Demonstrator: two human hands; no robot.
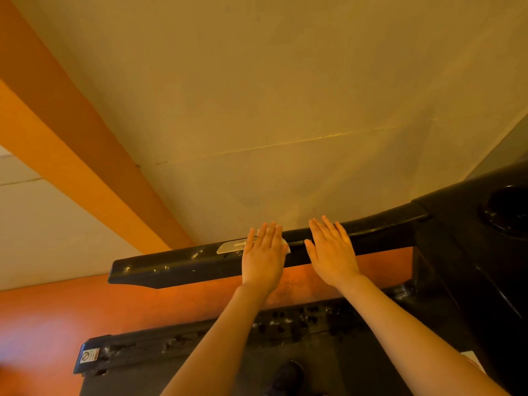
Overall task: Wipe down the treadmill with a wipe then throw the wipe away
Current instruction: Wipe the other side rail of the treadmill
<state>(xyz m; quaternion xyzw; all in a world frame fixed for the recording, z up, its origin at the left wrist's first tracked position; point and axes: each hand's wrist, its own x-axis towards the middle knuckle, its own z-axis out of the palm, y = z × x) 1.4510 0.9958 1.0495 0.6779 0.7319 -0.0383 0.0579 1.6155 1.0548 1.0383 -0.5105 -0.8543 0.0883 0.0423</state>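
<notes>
A black treadmill handrail [177,267] runs across the middle of the view toward the console [468,252] at the right. My left hand [264,257] lies flat on the rail with straight fingers, pressing a white wipe [285,244] whose edge shows beside the fingers. My right hand [331,250] rests flat on the rail just to the right, fingers straight, holding nothing. A silver sensor plate [230,247] sits on the rail just left of my left hand.
A cup holder [505,210] is sunk into the console at the far right. Below the rail, the treadmill's black side rail [200,338] and deck lie over an orange floor [43,324]. A beige wall [257,110] stands close behind.
</notes>
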